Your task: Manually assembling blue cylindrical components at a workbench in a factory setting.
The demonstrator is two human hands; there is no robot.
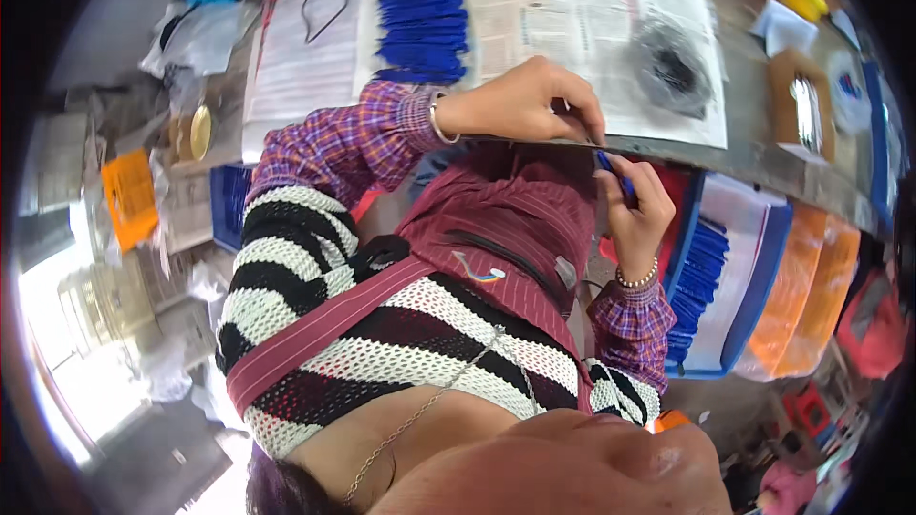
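Observation:
My left hand (530, 105) is bent over the table's front edge, its thumb and fingers pinched together. Whatever lies between those fingertips is too small to make out. Just right of it and lower, my right hand (637, 205) grips a slim blue pen-like piece (628, 189), whose upper end points toward the left fingertips. Beyond my left wrist, a long row of similar slim blue pieces (423, 14) lies side by side on the newspaper (553, 5). A clear plastic bag (668, 67) with dark contents rests on the paper at the right.
Right of my lap stands a blue tray (754, 296) holding more slim blue pieces (697, 277). Beside it are orange bags (806, 286). A cardboard box (801, 105) sits on the table's right end. A black cord (329, 5) crosses the far left paper.

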